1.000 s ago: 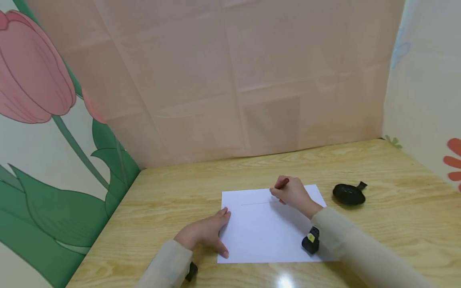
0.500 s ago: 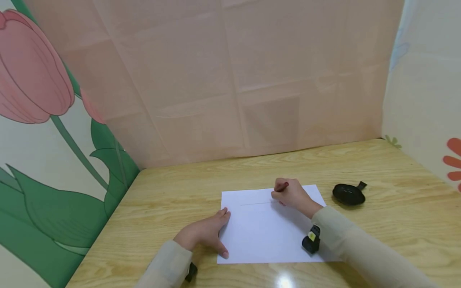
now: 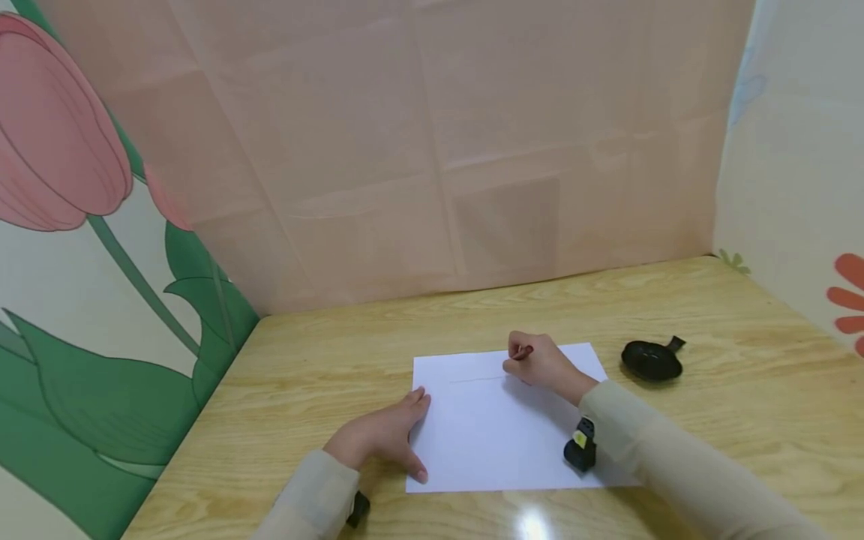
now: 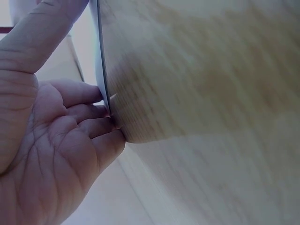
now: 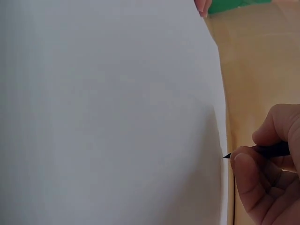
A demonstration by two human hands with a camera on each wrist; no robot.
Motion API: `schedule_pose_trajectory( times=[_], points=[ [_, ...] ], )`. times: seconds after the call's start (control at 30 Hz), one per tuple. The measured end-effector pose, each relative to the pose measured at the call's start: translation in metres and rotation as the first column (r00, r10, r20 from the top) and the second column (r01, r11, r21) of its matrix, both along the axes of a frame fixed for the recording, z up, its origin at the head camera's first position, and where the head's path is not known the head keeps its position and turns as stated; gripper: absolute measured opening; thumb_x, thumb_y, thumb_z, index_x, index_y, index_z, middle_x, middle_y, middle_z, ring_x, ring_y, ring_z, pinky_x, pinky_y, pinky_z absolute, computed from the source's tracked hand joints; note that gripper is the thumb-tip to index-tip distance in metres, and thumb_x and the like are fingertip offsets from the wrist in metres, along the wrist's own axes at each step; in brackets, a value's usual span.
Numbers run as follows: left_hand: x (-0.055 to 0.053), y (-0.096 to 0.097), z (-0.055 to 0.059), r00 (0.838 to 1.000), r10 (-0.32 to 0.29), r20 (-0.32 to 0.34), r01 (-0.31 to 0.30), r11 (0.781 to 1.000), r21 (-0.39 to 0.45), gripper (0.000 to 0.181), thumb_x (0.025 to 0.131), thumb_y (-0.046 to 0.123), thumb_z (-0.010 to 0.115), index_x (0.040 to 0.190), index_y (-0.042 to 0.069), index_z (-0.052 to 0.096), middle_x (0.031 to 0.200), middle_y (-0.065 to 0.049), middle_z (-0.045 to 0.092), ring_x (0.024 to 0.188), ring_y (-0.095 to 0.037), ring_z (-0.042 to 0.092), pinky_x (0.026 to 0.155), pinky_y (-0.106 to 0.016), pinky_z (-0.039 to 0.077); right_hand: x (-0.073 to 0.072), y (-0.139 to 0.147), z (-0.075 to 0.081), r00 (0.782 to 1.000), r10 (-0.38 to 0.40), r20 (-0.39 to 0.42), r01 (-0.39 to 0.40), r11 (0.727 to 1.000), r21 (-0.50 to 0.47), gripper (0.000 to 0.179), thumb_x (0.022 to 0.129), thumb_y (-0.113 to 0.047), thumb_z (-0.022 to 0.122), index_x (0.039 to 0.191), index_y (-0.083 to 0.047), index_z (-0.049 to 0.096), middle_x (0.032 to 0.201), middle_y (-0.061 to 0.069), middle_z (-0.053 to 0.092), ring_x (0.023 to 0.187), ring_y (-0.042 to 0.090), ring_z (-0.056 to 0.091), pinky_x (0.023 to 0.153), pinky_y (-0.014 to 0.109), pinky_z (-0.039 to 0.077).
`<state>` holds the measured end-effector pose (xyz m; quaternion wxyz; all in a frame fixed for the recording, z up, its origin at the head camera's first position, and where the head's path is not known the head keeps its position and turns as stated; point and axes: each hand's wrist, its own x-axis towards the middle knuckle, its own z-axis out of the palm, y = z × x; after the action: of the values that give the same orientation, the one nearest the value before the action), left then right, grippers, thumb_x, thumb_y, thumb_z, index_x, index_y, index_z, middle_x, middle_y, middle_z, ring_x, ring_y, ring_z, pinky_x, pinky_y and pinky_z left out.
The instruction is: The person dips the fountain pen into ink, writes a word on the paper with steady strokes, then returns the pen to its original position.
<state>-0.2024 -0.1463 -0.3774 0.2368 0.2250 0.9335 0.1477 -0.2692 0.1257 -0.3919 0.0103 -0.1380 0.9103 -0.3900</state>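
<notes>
A white sheet of paper [image 3: 486,442] lies on the wooden table [image 3: 324,352], with a thin dark line [image 3: 475,379] across its upper part. My left hand [image 3: 381,435] rests at the sheet's left edge, thumb and fingers spread apart; the left wrist view shows its fingertips [image 4: 110,136] at the edge. Near the top of the sheet, my right hand [image 3: 540,364] pinches a dark reddish pencil [image 3: 523,352] between thumb and fingers. In the right wrist view the pencil's pointed tip meets the paper, close to its far edge.
A small black pan-shaped dish [image 3: 652,361] with a short handle stands right of the paper. A pinkish cloth [image 3: 432,150] hangs behind the table. Side panels carry a tulip picture [image 3: 54,127] on the left and a red flower [image 3: 849,296] on the right.
My right hand shifts slightly right, then back left, near the end of the line, and the pencil's upper end tips lower. The left hand stays at the paper's edge.
</notes>
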Motion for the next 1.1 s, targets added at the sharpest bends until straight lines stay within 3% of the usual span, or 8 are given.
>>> schedule_pose_trajectory(
  times=[0.3,1.1],
  points=[
    [-0.001,0.0,-0.001,1.0,0.0,0.0,0.0,1.0,-0.009,0.112,0.061,0.034,0.085,0.148,0.004,0.019,0.156,-0.011,0.01,0.143,-0.022,0.01,0.114,-0.038,0.017,0.001,-0.002,0.002,0.996,-0.046,0.077,0.046,0.999,0.004,0.012,0.082,-0.012,0.063,0.08,-0.008,0.052,0.067,0.005,0.056,0.056,0.016,0.052,0.051,0.026,0.043],
    [0.0,0.003,0.004,1.0,0.024,0.013,-0.024,0.999,-0.029,0.113,0.061,0.033,0.085,0.147,0.003,0.019,0.155,-0.012,0.01,0.143,-0.023,0.011,0.114,-0.039,0.018,0.008,-0.014,0.007,0.993,-0.05,0.109,0.047,0.998,0.032,0.014,0.081,-0.011,0.061,0.074,-0.008,0.049,0.057,0.003,0.053,0.049,0.014,0.052,0.047,0.025,0.039]
  ],
)
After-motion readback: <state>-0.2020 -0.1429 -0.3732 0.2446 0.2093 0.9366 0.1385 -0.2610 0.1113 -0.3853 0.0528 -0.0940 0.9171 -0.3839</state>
